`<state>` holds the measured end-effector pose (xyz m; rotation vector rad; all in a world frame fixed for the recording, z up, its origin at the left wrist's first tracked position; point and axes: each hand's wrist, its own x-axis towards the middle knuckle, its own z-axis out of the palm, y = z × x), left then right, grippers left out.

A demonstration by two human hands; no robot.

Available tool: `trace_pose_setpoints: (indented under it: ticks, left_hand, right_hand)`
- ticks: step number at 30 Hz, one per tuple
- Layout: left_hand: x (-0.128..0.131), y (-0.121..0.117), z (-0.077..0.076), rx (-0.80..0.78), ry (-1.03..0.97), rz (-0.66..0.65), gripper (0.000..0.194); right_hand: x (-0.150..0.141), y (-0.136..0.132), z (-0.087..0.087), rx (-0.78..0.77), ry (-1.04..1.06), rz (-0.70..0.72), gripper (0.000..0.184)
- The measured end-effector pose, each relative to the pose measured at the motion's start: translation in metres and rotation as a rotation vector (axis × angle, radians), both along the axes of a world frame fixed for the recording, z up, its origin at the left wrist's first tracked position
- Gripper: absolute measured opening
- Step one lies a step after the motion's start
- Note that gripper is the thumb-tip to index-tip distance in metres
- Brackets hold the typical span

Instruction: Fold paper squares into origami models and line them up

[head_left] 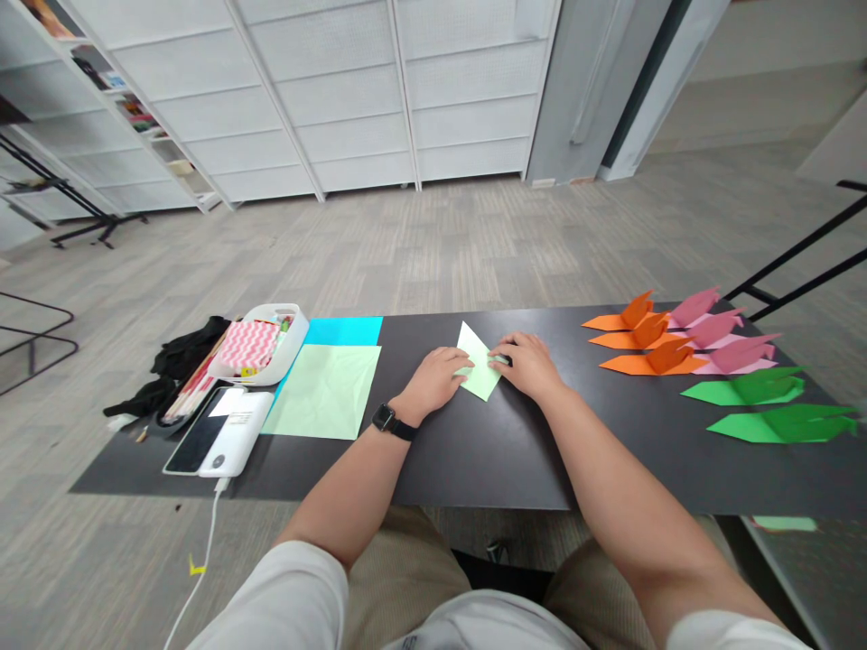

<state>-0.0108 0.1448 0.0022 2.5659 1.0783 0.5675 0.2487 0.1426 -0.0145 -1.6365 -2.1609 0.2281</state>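
A piece of folded paper (480,368), pale yellow-green and matte, lies on the dark table (488,460) between the person's two hands. It looks like a small, roughly kite-shaped form: one sharp point aims away from the body, a blunter corner faces it, and the edges look straight. The left hand (437,384) has its fingertips on the left side; the right hand (532,366) has its fingers at the right side, hiding both side corners. Whether either hand pinches the paper or only presses it, one cannot tell.
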Motion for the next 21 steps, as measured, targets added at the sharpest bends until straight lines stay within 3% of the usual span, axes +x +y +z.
trace_pose_setpoints:
  ticks: [11, 21]
  left_hand:
    - [-0.007, -0.003, 0.009, -0.096, 0.038, -0.042, 0.024]
    - [-0.01, 0.001, 0.011, -0.169, 0.01, -0.021, 0.009]
  right_hand:
    - [0.007, 0.002, 0.001, -0.036, -0.021, 0.066, 0.023]
    - [0.008, 0.001, 0.003, -0.04, -0.016, 0.084, 0.023]
